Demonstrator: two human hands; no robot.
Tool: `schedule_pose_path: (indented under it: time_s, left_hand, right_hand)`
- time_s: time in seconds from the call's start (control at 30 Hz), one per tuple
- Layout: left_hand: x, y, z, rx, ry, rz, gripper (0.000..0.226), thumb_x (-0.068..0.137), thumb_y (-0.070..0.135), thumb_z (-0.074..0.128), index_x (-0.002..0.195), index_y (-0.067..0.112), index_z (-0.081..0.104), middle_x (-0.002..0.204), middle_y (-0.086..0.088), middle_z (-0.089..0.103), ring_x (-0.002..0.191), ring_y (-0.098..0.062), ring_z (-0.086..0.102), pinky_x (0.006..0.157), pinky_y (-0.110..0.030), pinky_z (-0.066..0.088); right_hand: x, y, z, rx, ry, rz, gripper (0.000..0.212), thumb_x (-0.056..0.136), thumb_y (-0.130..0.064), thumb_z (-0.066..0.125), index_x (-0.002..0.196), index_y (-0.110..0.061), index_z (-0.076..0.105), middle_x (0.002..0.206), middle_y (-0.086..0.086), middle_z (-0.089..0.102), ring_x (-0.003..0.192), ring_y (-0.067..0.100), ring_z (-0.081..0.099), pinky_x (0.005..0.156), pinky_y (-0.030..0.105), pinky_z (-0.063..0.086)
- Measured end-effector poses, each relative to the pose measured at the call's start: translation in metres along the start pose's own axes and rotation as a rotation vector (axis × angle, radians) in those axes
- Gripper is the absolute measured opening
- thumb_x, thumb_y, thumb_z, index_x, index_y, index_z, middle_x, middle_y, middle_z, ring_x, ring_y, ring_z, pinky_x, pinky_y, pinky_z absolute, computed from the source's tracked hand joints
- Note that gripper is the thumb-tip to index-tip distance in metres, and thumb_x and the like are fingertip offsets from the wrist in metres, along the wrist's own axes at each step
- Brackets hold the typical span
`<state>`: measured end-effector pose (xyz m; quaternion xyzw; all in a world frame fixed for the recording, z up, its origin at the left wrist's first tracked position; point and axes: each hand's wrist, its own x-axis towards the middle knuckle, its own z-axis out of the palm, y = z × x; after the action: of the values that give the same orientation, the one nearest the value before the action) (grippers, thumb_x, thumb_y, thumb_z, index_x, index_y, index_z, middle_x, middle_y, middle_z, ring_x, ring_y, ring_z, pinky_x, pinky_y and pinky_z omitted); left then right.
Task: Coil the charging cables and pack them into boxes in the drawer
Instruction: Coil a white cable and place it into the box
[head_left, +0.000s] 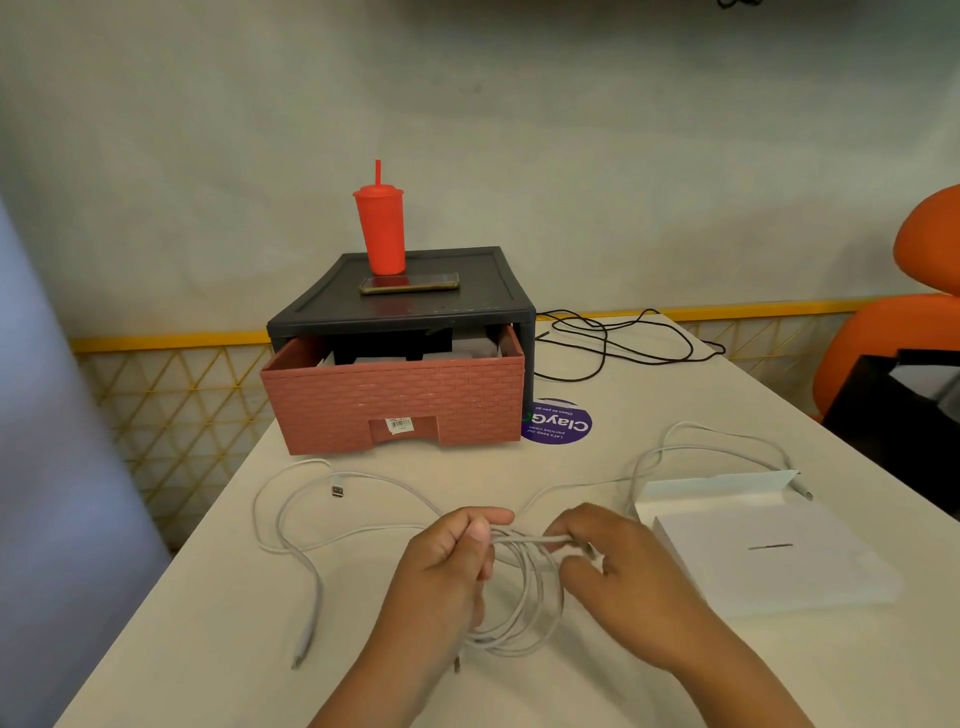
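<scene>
Pinching white cable coil between both hands' fingers.

Body in view: two hands and forearms only, coming in from the near edge. The left hand is bare; one fingernail shows on it, cut short and rounded. The right hand is bare too, with fine creases over the knuckles. The left forearm and right forearm are uncovered skin as far as the frame's near edge. Nail detail on the right hand: too blurred to tell
</scene>
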<state>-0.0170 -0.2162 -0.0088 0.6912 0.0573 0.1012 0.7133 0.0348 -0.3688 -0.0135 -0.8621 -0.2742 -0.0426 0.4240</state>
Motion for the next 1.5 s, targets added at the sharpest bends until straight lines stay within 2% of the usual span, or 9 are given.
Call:
schedule_pose_path:
  time_s: [0.2, 0.3, 0.47, 0.57, 0.7, 0.9, 1.1, 1.23, 1.5]
  left_hand:
    - [-0.003, 0.005, 0.003, -0.079, -0.014, 0.038, 0.029, 0.096, 0.011, 0.041, 0.094, 0.017, 0.069, 0.057, 0.006, 0.052, 0.043, -0.005, 0.036, 0.043, -0.020, 0.033]
    - [-0.005, 0.007, 0.003, -0.160, -0.028, -0.009, 0.026, 0.095, 0.009, 0.043, 0.106, 0.018, 0.064, 0.063, 0.003, 0.059, 0.053, -0.008, 0.047, 0.055, -0.025, 0.042]
    - [-0.014, 0.013, 0.002, -0.262, -0.109, -0.166, 0.027, 0.093, 0.005, 0.045, 0.112, 0.019, 0.059, 0.072, -0.002, 0.066, 0.063, -0.011, 0.058, 0.062, -0.030, 0.050]
    - [-0.017, 0.016, 0.004, -0.308, -0.167, -0.245, 0.040, 0.093, -0.007, 0.037, 0.112, 0.021, 0.058, 0.071, -0.003, 0.064, 0.060, -0.014, 0.059, 0.064, -0.035, 0.052]
    - [-0.021, 0.019, 0.007, -0.256, -0.235, -0.262, 0.052, 0.090, -0.014, 0.032, 0.112, 0.027, 0.056, 0.072, -0.001, 0.062, 0.060, -0.011, 0.058, 0.066, -0.036, 0.053]
    - [-0.018, 0.014, 0.010, -0.111, -0.234, -0.228, 0.060, 0.090, -0.010, 0.036, 0.115, 0.044, 0.040, 0.067, 0.006, 0.059, 0.059, -0.005, 0.057, 0.071, -0.034, 0.049]
    - [-0.016, 0.012, 0.010, 0.003, -0.115, -0.122, 0.040, 0.090, -0.004, 0.047, 0.108, 0.031, 0.038, 0.063, 0.007, 0.052, 0.051, -0.001, 0.054, 0.056, -0.018, 0.043]
    - [-0.018, 0.010, 0.009, -0.020, -0.121, -0.137, 0.016, 0.089, 0.015, 0.059, 0.103, 0.022, 0.058, 0.062, 0.006, 0.060, 0.059, -0.005, 0.057, 0.059, -0.023, 0.045]
    - [-0.027, 0.021, 0.014, -0.651, -0.235, -0.367, 0.019, 0.074, 0.008, 0.059, 0.078, -0.005, 0.072, 0.052, -0.012, 0.047, 0.049, -0.025, 0.055, 0.049, -0.028, 0.049]
  right_hand:
    - [-0.004, -0.017, 0.010, 0.273, -0.034, -0.047, 0.018, 0.085, -0.028, 0.052, 0.093, -0.041, 0.062, 0.082, -0.018, 0.065, 0.068, 0.000, 0.057, 0.063, 0.011, 0.042]
    - [-0.006, -0.023, 0.014, 0.387, 0.065, -0.053, 0.028, 0.083, -0.024, 0.045, 0.099, -0.040, 0.060, 0.090, -0.022, 0.067, 0.080, -0.002, 0.060, 0.070, 0.008, 0.042]
    - [-0.007, -0.025, 0.022, 0.487, 0.217, 0.023, 0.036, 0.091, -0.011, 0.045, 0.110, -0.041, 0.053, 0.083, -0.020, 0.065, 0.070, -0.004, 0.056, 0.066, 0.007, 0.041]
    - [-0.007, -0.029, 0.025, 0.574, 0.286, 0.014, 0.033, 0.075, -0.016, 0.042, 0.095, -0.027, 0.066, 0.083, -0.018, 0.069, 0.075, -0.004, 0.061, 0.068, 0.006, 0.042]
    - [-0.005, -0.034, 0.024, 0.665, 0.349, 0.029, 0.027, 0.071, -0.017, 0.044, 0.085, -0.014, 0.067, 0.050, -0.016, 0.056, 0.050, 0.000, 0.051, 0.053, 0.007, 0.037]
    - [-0.005, -0.037, 0.016, 0.687, 0.251, 0.026, 0.019, 0.066, -0.011, 0.051, 0.082, -0.014, 0.061, 0.052, -0.007, 0.056, 0.045, 0.000, 0.046, 0.048, 0.014, 0.040]
    - [-0.001, -0.029, 0.017, 0.588, 0.302, 0.088, 0.020, 0.063, -0.007, 0.053, 0.073, -0.020, 0.064, 0.054, -0.013, 0.055, 0.047, 0.002, 0.045, 0.049, 0.012, 0.037]
    - [-0.002, -0.030, 0.017, 0.712, 0.383, 0.156, 0.026, 0.055, -0.009, 0.049, 0.069, -0.021, 0.067, 0.059, -0.006, 0.059, 0.045, 0.008, 0.045, 0.045, 0.018, 0.039]
    - [0.000, -0.034, 0.015, 0.875, 0.402, 0.265, 0.033, 0.042, -0.004, 0.040, 0.057, -0.010, 0.069, 0.063, 0.009, 0.056, 0.045, 0.009, 0.044, 0.042, 0.017, 0.035]
